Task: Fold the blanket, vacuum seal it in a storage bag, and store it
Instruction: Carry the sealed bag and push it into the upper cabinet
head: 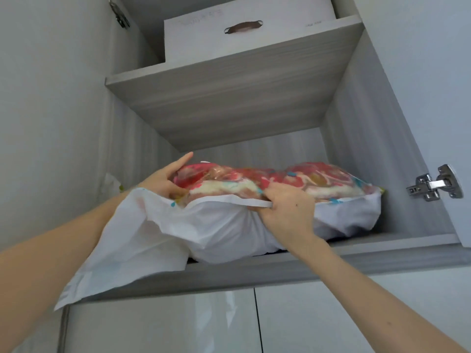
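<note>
Bare forearms reach up and away from the camera into an open grey wood-grain cupboard. Between them, on the cupboard's lower shelf (356, 253), lies the clear plastic storage bag (254, 182), tightly shrunk around a folded blanket patterned in red, cream, yellow and turquoise. That bag sits on top of a bulky white fabric bundle (229, 233), whose loose left corner spills over the near edge of the shelf and hangs down in front of it. The left hand (163, 178) presses against the left end of the clear bag, thumb and lower fingers curled onto the plastic while the index finger points up and to the right, free of it. The right hand (285, 202) is clenched at the near middle of the bag, pinching its lower edge together with a white band of the fabric beneath. Farther up, a second wood-grain shelf (229, 98) carries a white cardboard box with an oval handle cutout (244, 34). A metal door hinge (433, 186) is fixed to the cupboard's right side, and glossy pale cabinet doors (178, 324) close the space below the lower shelf.
</note>
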A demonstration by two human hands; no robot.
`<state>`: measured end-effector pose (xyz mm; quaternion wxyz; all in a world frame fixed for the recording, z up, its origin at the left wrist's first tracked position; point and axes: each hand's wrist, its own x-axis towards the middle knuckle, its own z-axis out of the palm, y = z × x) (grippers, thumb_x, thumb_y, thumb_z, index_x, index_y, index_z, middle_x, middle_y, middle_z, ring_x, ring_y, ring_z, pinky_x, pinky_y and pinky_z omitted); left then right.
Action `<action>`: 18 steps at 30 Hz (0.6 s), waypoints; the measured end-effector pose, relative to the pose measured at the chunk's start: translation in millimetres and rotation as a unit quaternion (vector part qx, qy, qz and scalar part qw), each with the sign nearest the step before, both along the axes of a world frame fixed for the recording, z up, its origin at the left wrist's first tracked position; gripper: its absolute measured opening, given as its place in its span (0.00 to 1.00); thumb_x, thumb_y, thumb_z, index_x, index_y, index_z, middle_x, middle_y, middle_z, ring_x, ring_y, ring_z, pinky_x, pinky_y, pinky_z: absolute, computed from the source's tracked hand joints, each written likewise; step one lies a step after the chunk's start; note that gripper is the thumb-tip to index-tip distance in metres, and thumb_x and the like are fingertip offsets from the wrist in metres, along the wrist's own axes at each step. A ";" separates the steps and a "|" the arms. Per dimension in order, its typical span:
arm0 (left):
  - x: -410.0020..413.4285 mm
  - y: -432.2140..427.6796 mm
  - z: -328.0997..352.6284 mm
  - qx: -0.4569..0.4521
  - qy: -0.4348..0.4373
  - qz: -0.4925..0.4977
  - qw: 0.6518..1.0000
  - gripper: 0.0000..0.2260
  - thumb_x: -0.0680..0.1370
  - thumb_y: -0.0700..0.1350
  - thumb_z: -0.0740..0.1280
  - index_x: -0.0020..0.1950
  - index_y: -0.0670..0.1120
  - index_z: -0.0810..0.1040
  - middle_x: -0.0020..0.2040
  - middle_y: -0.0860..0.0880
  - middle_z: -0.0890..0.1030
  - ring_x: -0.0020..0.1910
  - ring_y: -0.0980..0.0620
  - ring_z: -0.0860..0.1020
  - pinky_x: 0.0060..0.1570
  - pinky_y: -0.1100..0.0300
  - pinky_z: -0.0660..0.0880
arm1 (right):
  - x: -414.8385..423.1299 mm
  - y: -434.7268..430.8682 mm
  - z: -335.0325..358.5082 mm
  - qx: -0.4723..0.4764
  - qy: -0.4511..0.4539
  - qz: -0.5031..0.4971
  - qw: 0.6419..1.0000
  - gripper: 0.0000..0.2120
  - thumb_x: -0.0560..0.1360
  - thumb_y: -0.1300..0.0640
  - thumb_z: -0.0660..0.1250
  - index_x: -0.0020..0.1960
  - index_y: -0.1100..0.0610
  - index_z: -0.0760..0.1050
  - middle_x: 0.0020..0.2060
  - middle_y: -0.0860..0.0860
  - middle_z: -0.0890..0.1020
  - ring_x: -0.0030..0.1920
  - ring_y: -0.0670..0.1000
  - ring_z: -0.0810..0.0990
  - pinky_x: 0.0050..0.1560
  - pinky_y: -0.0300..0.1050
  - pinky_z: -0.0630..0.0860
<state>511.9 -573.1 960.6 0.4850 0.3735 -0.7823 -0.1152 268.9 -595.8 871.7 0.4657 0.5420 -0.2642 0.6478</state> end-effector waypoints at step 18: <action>-14.1 -62.6 -7.3 -0.074 -0.379 0.291 0.875 0.31 0.72 0.58 0.69 0.73 0.56 0.63 0.68 0.54 0.71 0.65 0.51 0.70 0.59 0.60 0.67 | -24.2 -48.5 29.8 0.381 0.106 -0.228 0.890 0.27 0.68 0.42 0.70 0.66 0.37 0.70 0.69 0.44 0.70 0.69 0.51 0.65 0.67 0.52 0.61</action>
